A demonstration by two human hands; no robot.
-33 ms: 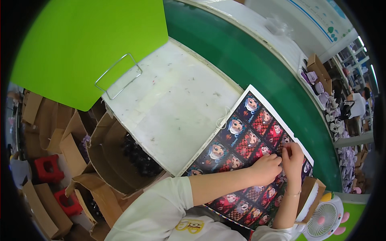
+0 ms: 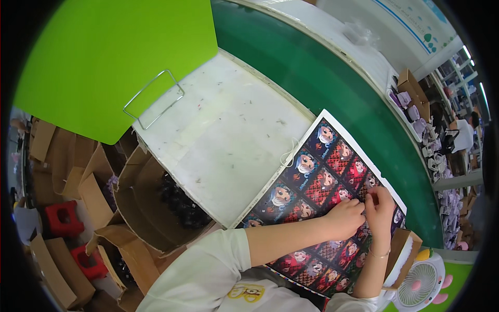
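Note:
A large printed sheet (image 2: 306, 182) with rows of dark cartoon-character pictures and a white border lies slanted on the work table. Over its right half my left hand (image 2: 345, 219) rests with fingers curled together, and its forearm crosses the sheet. Close beside it is my right hand (image 2: 380, 204), wrist raised and fingertips bent down toward the left fingers. Both hands look closed in a pinch at nearly the same spot on the sheet. Whatever is between the fingertips is hidden or too small to make out.
Left of the sheet is a white tabletop (image 2: 223, 125) with small scraps; a green conveyor belt (image 2: 358, 125) runs behind. A lime-green panel (image 2: 114, 57) with a wire handle (image 2: 156, 99) stands far left. Cardboard boxes (image 2: 145, 208) sit below. A small carton (image 2: 403, 257) and fan (image 2: 418, 283) are near right.

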